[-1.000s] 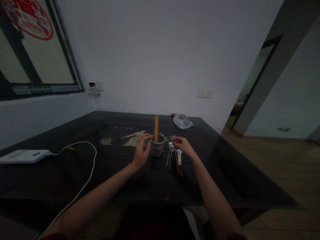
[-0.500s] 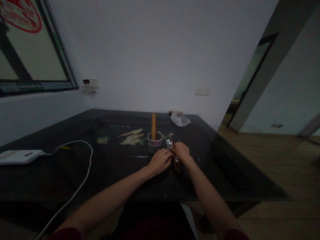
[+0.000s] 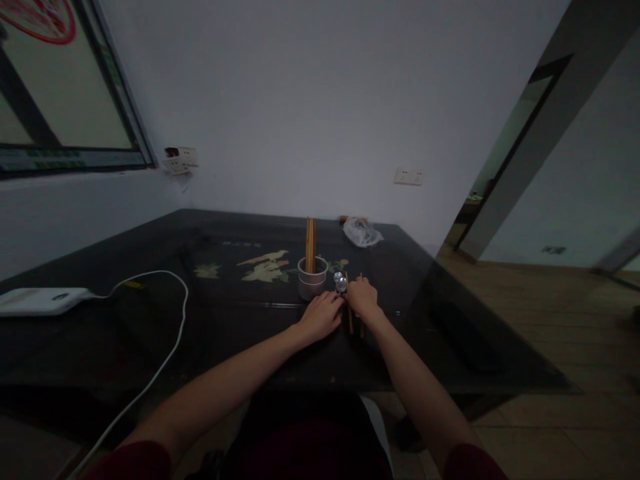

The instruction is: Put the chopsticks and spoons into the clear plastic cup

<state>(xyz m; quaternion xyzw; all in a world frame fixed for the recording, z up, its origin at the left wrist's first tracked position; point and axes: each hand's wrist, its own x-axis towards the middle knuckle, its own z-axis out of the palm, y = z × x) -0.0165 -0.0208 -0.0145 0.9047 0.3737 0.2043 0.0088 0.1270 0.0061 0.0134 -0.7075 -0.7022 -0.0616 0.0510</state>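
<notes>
Two metal spoons point(image 3: 341, 283) lie on the dark table with their shiny bowls toward the far side. My left hand point(image 3: 321, 316) rests on the tabletop, its fingertips closed at the spoons' necks; the handles are mostly hidden. Beside it, my right hand point(image 3: 362, 297) has its fingers curled over several wooden chopsticks point(image 3: 351, 323), whose ends stick out below the palm. Just beyond my left hand stands a grey cup point(image 3: 312, 288), upright, holding a bunch of chopsticks point(image 3: 311, 243).
A crumpled clear plastic bag point(image 3: 362, 232) lies at the table's far edge. On the left, a white power bank point(image 3: 45, 301) trails a white cable point(image 3: 184, 307) over the near edge. A dark flat object point(image 3: 465, 337) lies at the right. The wall rises behind the table point(image 3: 240, 340).
My right hand has closed in more over the chopsticks, and their near ends have spread apart slightly. My left hand stays by the spoons. The whole view has tilted down a little.
</notes>
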